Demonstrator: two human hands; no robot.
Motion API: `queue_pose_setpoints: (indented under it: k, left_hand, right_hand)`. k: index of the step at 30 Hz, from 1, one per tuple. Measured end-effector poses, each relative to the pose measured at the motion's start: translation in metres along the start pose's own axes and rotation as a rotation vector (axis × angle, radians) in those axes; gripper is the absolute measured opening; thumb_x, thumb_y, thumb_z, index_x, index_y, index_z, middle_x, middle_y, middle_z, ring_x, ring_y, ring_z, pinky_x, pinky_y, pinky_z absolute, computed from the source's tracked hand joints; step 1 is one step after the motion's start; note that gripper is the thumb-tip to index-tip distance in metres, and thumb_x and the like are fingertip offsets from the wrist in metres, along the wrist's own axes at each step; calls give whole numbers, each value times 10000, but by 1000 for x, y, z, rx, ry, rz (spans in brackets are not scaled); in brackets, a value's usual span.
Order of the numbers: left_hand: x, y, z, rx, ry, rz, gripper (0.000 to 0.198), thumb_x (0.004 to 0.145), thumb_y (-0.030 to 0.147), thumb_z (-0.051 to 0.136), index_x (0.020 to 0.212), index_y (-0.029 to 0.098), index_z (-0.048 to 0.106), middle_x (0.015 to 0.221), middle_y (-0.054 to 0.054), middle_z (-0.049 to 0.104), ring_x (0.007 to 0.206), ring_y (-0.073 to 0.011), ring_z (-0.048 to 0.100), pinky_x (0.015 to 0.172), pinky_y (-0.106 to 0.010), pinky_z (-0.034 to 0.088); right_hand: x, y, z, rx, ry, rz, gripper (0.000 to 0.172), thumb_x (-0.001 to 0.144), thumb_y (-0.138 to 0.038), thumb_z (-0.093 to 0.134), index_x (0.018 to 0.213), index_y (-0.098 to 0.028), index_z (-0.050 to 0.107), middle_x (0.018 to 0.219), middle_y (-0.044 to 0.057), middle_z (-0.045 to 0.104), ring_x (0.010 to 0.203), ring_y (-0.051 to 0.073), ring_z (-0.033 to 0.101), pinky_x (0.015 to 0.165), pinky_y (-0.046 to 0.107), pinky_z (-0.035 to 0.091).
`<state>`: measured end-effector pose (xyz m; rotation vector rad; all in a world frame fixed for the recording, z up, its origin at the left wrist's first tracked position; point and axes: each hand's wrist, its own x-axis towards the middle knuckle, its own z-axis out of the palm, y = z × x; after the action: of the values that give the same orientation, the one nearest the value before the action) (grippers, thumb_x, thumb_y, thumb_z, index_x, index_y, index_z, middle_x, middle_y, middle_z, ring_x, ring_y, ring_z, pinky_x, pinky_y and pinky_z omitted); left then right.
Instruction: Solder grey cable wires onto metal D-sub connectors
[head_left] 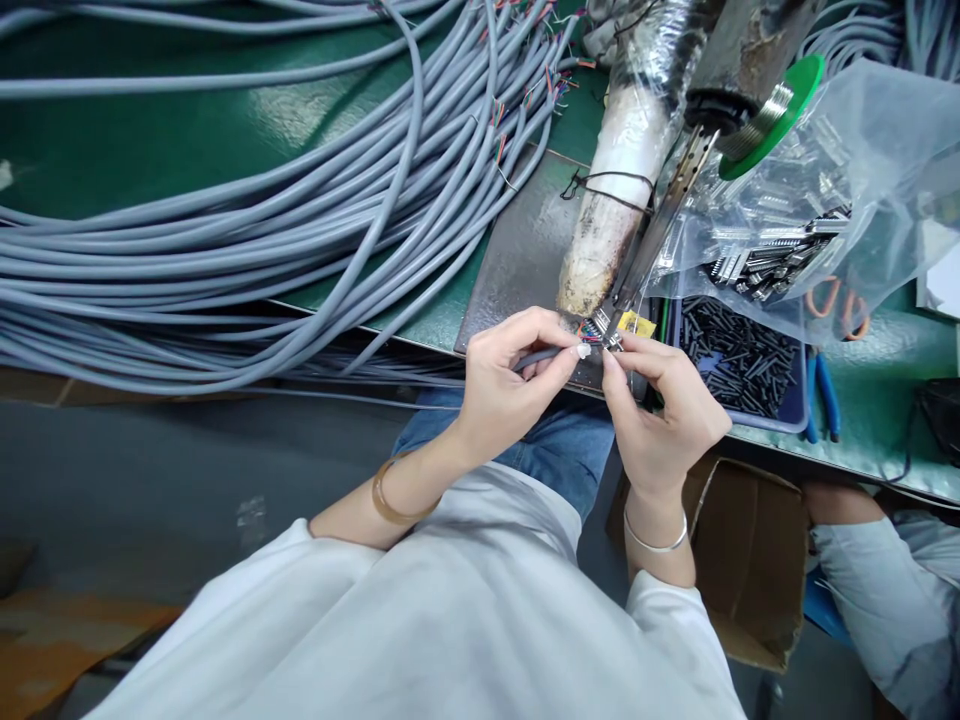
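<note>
My left hand [517, 375] pinches the end of a grey cable [536, 357], whose thin coloured wires [589, 336] fan out past my fingertips. My right hand [660, 400] is closed with thumb and forefinger on a small metal connector [613, 340], right at the wire ends. Over the connector reaches the tip of a soldering iron [660, 230], slanting down from a mount above. Beside it a plastic-wrapped, scorched tube [611, 200] ends just above my fingers. The exact contact between iron, wires and connector is too small to tell.
A thick bundle of grey cables [300, 240] covers the left of the green table. At right are a solder spool [780, 115], a bag of metal connectors [780, 250], a bin of black pieces [739, 360], blue-handled pliers [825, 395] and orange-handled scissors [851, 310]. Another person's sleeve [885, 590] shows lower right.
</note>
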<state>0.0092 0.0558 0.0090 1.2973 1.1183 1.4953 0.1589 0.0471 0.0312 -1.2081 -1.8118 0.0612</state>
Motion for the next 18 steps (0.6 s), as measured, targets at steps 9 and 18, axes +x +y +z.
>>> queue_pose_setpoints:
  k: [9,18]
  left_hand:
    - [0,0,0,-15,-16,-119,115,828,244,765,768,162,711,783,-26,644,721,-118,589,593,-205,455]
    - [0,1,-1,-21,2,-35,74,843,212,756,790,176,720,801,-27,649,764,-126,601,633,-216,473]
  right_hand:
    - [-6,6,1,-50,-49,10,120,911,-175,689,855,-255,621,938,0,793,888,167,779,766,290,624]
    - [0,5,-1,-66,-34,-61,113,893,-168,724,901,-256,653,968,-8,793,895,156,769,797,284,610]
